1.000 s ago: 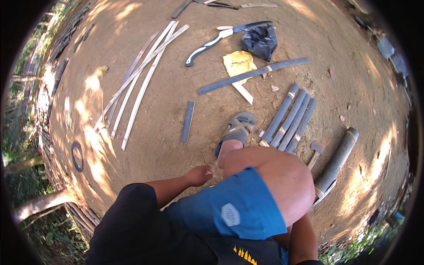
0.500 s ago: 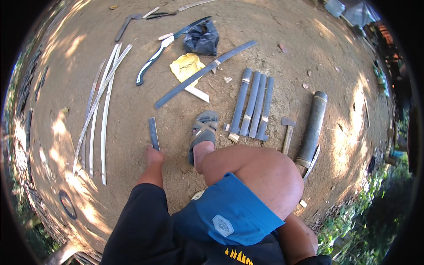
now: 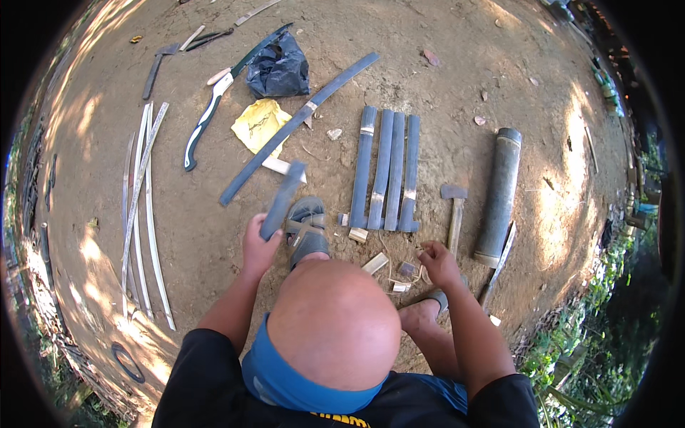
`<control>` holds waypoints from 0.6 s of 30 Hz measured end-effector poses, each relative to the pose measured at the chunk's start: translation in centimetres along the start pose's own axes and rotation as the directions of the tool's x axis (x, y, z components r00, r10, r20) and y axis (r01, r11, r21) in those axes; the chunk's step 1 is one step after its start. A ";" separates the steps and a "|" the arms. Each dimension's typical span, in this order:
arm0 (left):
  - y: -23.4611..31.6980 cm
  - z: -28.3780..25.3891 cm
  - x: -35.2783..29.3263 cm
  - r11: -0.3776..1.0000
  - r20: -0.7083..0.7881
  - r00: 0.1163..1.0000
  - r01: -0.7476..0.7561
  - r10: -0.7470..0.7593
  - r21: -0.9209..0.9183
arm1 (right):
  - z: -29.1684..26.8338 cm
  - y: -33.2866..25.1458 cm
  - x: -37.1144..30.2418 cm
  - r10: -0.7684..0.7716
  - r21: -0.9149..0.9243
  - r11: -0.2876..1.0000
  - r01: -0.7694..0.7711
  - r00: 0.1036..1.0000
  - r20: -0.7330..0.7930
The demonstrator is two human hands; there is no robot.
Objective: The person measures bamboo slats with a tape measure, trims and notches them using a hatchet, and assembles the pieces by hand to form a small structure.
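My left hand (image 3: 259, 248) is closed round the lower end of a short, flat, dark bamboo strip (image 3: 284, 198), slightly blurred, raised beside my sandalled left foot (image 3: 308, 227). My right hand (image 3: 438, 264) hovers over the ground right of my knee, its fingers pinched together; what they hold, if anything, is too small to make out. Below it lie small bamboo offcuts (image 3: 375, 263) and a thin, pale, curled strand (image 3: 389, 274). Several dark bamboo slats (image 3: 387, 167) lie side by side ahead, across a short crosspiece at their near ends.
An axe (image 3: 455, 214), a thick bamboo tube (image 3: 499, 196) and a long blade (image 3: 498, 264) lie at right. Ahead are a long bamboo strip (image 3: 300, 127), a pruning saw (image 3: 208, 121), a black plastic bag (image 3: 278, 68) and a yellow sheet (image 3: 258, 125). Pale strips (image 3: 146, 207) lie left.
My left hand has lifted the bamboo strip and tilted it to the right. My right hand has come into view from behind my leg. My knee and the view have shifted.
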State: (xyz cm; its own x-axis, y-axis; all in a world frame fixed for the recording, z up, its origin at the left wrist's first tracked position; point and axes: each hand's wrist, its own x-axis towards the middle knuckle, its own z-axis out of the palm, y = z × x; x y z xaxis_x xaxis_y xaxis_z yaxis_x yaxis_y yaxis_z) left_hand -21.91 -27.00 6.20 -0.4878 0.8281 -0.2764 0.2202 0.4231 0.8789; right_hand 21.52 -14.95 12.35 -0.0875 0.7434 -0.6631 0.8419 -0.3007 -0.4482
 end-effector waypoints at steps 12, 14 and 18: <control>16.5 15.8 24.7 0.993 0.852 0.517 -0.028 -0.084 0.114 | -6.8 -11.3 16.3 -0.397 -0.071 0.918 0.391 0.894 -0.210; 15.0 17.1 26.3 0.993 0.844 0.526 0.008 -0.103 0.116 | -6.7 -10.9 19.3 -0.380 -0.066 0.925 0.375 0.920 -0.100; 12.2 19.5 27.9 0.989 0.842 0.522 0.112 -0.139 0.094 | -6.5 -10.6 23.5 -0.397 -0.266 0.896 0.354 0.909 -0.128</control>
State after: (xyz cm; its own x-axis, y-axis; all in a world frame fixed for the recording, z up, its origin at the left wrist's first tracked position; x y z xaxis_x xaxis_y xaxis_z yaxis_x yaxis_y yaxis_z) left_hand -16.32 8.47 1.63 0.4258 0.6828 -0.5937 0.2432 0.5456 0.8020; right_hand 13.98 9.56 5.40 -0.3459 0.8713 -0.3481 0.8653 0.1528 -0.4775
